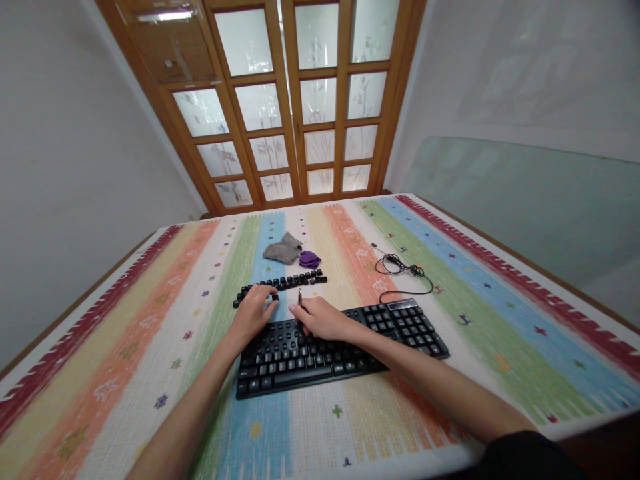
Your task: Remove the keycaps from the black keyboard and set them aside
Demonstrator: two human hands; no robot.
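A black keyboard (310, 375) lies on the striped tablecloth, with the keycaps off along part of its upper left. Behind it, loose black keycaps (287, 283) stand in a rough row. My left hand (253, 311) is over the keyboard's upper left edge, thumb and forefinger closed on a small black keycap (275, 297). Just to its right, my right hand (323, 319) is wrapped round a slim tool (300, 297) whose metallic end points up; its exact kind is too small to make out. My right hand and wrist cover some keys.
A grey cloth (284, 249) and a purple cloth (310, 259) lie behind the loose keycaps. The keyboard's coiled black cable (400, 268) rests at the right rear. Beyond the striped tablecloth (190, 393) stand wooden glass-paned doors (295, 133), with walls on both sides.
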